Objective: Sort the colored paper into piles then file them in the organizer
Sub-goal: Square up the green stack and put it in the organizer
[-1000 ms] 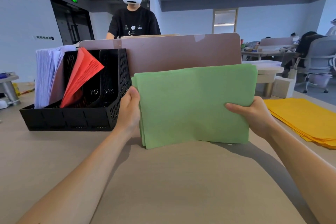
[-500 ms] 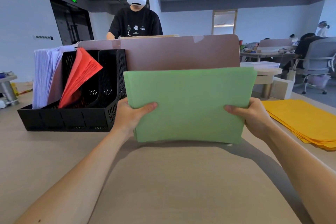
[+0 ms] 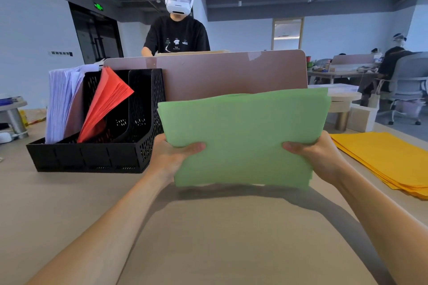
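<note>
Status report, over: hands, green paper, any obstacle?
Left hand, right hand grip green paper stack. Black mesh organizer: right slot looks free. No obstacle seen.

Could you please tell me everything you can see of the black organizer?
The organizer is a black tray, plastic by its look, with perforated walls and tall curved dividers forming upright slots. It stands level on the table, before the left end of a brown partition. The leftmost slot holds a thick stack of white paper; the next holds red paper leaning right, fanned at the top. The slots further right look empty.
</note>
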The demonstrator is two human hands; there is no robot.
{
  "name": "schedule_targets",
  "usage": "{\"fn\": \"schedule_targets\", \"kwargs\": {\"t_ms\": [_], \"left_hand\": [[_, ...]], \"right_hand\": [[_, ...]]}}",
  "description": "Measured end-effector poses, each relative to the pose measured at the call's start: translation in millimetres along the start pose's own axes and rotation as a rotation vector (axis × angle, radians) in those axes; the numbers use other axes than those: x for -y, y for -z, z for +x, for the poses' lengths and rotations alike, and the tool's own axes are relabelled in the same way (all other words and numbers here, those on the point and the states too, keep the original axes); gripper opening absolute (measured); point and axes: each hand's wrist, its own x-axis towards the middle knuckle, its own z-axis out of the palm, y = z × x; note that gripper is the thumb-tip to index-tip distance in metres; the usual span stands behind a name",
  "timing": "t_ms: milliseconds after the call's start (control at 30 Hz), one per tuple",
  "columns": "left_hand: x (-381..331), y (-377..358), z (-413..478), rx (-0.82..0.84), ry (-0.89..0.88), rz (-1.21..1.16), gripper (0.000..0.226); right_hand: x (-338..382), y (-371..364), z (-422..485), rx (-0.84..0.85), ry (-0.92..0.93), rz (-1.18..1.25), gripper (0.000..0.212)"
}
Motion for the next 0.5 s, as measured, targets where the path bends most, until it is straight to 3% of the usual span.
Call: {"fn": "schedule_targets", "kwargs": {"t_ms": [133, 233, 333, 500], "left_hand": [[-2.9, 6.5, 5.0, 0.025, 0.023, 0.032, 0.059], [-1.4, 2.9, -1.0, 0.067, 0.036, 0.070, 0.065], [-8.5, -1.9, -0.9, 0.001, 0.010, 0.022, 0.080], [-15.9, -4.1, -2.0, -0.098, -0.054, -0.019, 0.053]], "right_hand": [[-0.5, 3.7, -1.2, 0.019, -0.050, -0.017, 0.066], [2.5, -0.1, -4.5, 0.058, -0.072, -0.015, 0.085], [4.9, -1.6, -3.8, 0.046, -0.063, -0.007, 0.085], [4.5, 2.6, -4.7, 0.013, -0.057, -0.022, 0.087]]}}
